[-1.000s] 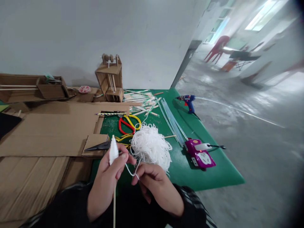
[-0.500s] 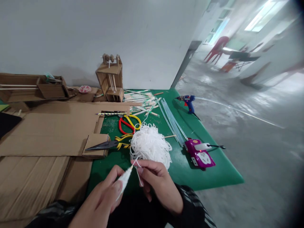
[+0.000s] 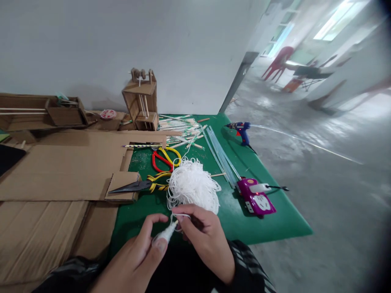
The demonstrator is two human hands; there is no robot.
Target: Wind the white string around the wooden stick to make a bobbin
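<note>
My left hand [image 3: 134, 260] pinches a thin stick wound with white string [image 3: 165, 235], tilted with its tip up and to the right. My right hand [image 3: 204, 238] is closed on a strand of white string [image 3: 181, 215] at the stick's tip. That strand runs up into a loose tangle of white string [image 3: 193, 185] lying on the green mat [image 3: 275, 224] just beyond my fingers. Both hands sit at the mat's near edge.
Black pliers with yellow striped handles [image 3: 139, 185] and red and yellow scissors [image 3: 165, 158] lie left of the tangle. Glue sticks [image 3: 221, 156], a purple power strip [image 3: 255, 199] and a blue glue gun [image 3: 242, 132] lie to the right. Cardboard sheets [image 3: 61, 171] and a cardboard model [image 3: 141, 99] fill the left.
The stick was upright a second ago; my left hand has dropped and tilted it to the right. My right hand has shifted slightly up to the stick's tip, keeping hold of the strand.
</note>
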